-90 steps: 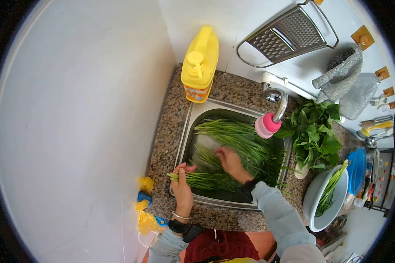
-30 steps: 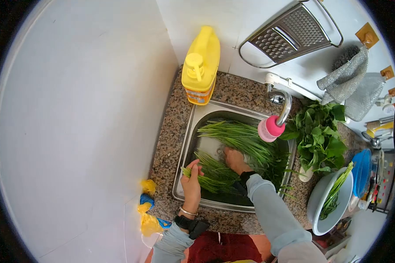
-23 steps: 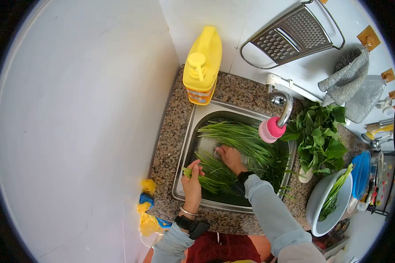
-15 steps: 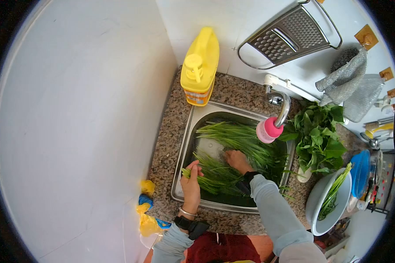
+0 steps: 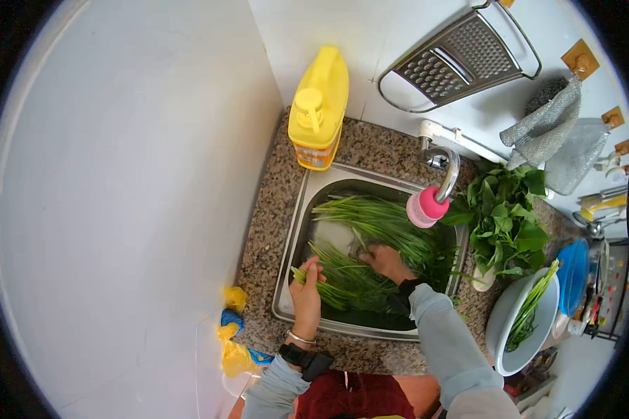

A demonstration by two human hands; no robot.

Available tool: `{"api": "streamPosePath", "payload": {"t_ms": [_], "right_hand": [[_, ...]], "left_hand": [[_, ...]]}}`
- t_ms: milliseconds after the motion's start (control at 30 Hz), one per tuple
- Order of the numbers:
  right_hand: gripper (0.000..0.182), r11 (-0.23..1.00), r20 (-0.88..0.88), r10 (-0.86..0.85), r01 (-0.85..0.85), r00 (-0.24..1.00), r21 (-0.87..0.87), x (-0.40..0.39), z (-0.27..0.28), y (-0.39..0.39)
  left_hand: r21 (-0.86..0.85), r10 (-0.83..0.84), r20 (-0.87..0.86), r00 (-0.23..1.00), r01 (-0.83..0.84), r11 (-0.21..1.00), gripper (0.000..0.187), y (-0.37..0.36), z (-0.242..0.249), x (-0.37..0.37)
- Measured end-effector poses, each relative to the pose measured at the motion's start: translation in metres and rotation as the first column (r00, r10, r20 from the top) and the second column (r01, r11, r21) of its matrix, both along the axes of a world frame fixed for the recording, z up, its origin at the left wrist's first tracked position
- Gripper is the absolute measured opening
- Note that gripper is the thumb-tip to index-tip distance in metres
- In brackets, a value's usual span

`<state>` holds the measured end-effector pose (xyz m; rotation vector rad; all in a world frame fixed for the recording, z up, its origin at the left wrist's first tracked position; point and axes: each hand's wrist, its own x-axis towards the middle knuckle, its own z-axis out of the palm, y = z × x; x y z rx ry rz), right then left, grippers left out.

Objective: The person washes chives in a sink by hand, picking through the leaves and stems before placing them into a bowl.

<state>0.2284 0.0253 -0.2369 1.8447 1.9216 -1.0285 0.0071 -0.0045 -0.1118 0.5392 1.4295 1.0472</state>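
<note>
Long, thin leafy green stems lie in the water of a steel sink, in an upper bunch and a lower one. At the sink's left side, my left hand is closed on the pale cut ends of the lower bunch, with thumb and fingers pinched together. My right hand reaches into the middle of the sink between the bunches. Its fingers are bent together at the water, where a pale stem meets the fingertips; part of them is blurred under the surface.
A faucet with a pink nozzle overhangs the sink. A yellow jug stands behind it at the left. Broad-leaved greens and a pale bowl holding stems are at the right. A metal grater hangs on the wall.
My right hand has shifted slightly right, and a pale stem now shows at its fingertips. My left hand has barely moved and keeps its hold on the stem ends.
</note>
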Motion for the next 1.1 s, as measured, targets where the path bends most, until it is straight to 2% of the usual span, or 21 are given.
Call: {"api": "streamPosePath", "payload": {"t_ms": [67,100,167,200,267,300,433,500,533,600,633,700,733,800,833,900,1000,1100], "right_hand": [[0.032,0.921,-0.425,-0.031,0.192,0.905,0.340,-0.014,0.017,-0.002],[0.032,0.922,-0.425,-0.034,0.193,0.904,0.336,-0.019,0.030,-0.002],[0.032,0.977,-0.520,-0.108,0.188,0.847,0.102,-0.028,0.056,0.004],[0.032,0.976,-0.516,-0.112,0.191,0.849,0.102,-0.033,0.061,0.001],[0.029,0.944,-0.510,0.103,0.078,0.854,0.322,-0.044,0.068,-0.006],[0.024,0.946,-0.494,0.146,0.025,0.857,0.324,-0.048,0.076,-0.007],[0.021,0.942,-0.452,0.135,0.027,0.882,0.333,-0.049,0.068,-0.016],[0.020,0.917,-0.331,0.111,0.032,0.937,0.398,-0.028,0.044,-0.020],[0.020,0.917,-0.331,0.109,0.033,0.937,0.397,-0.014,0.031,-0.023],[0.017,0.934,-0.228,0.053,0.032,0.972,0.355,0.014,0.009,-0.028],[0.017,0.934,-0.229,0.053,0.032,0.972,0.355,0.020,0.010,-0.028],[0.018,0.959,-0.160,-0.219,0.242,0.962,0.144,0.029,0.011,-0.027],[0.018,0.960,-0.161,-0.218,0.241,0.963,0.142,0.030,0.011,-0.027],[0.021,0.962,-0.162,-0.173,0.201,0.972,0.183,0.032,0.011,-0.026],[0.021,0.962,-0.162,-0.173,0.202,0.971,0.185,0.033,0.011,-0.024],[0.021,0.975,-0.145,-0.108,0.133,0.983,0.176,0.031,0.013,-0.020],[0.021,0.971,-0.188,-0.137,0.169,0.973,0.170,0.029,0.018,-0.014],[0.023,0.962,-0.255,-0.128,0.183,0.958,0.205,0.026,0.027,-0.009]], "left_hand": [[-0.012,-0.005,-0.003,1.000,0.004,1.000,0.032,0.002,-0.001,0.004],[-0.023,-0.013,-0.005,1.000,0.013,1.000,0.034,0.003,-0.002,0.005],[-0.036,-0.044,-0.010,0.999,0.044,0.998,0.035,0.006,-0.004,0.008],[-0.046,-0.074,-0.013,0.997,0.073,0.996,0.037,0.007,-0.006,0.011],[-0.021,-0.080,0.007,0.997,0.080,0.997,0.035,0.011,-0.011,0.019],[0.003,-0.081,0.019,0.997,0.081,0.997,0.035,0.013,-0.012,0.022],[-0.020,-0.164,-0.103,0.981,0.163,0.986,0.034,0.018,-0.004,0.013],[0.070,0.024,-0.211,0.977,-0.009,0.998,0.033,0.017,0.012,0.005],[0.069,0.022,-0.211,0.977,-0.008,0.998,0.033,0.017,0.017,-0.003],[0.139,0.157,-0.198,0.967,-0.131,0.982,0.033,0.015,0.027,-0.022],[0.139,0.157,-0.199,0.967,-0.131,0.982,0.033,0.014,0.038,-0.026],[0.109,0.275,-0.031,0.961,-0.270,0.957,0.030,0.013,0.056,-0.034],[0.108,0.277,-0.033,0.960,-0.272,0.956,0.030,0.011,0.056,-0.038],[0.244,0.260,0.022,0.965,-0.257,0.935,0.028,0.008,0.057,-0.043],[0.245,0.259,0.022,0.966,-0.257,0.935,0.028,0.006,0.062,-0.042],[0.201,0.222,0.154,0.963,-0.250,0.947,0.026,0.002,0.075,-0.042],[0.211,0.209,0.229,0.951,-0.258,0.943,0.026,-0.009,0.071,-0.048],[0.198,0.209,0.195,0.958,-0.248,0.948,0.024,-0.010,0.077,-0.048]]}}
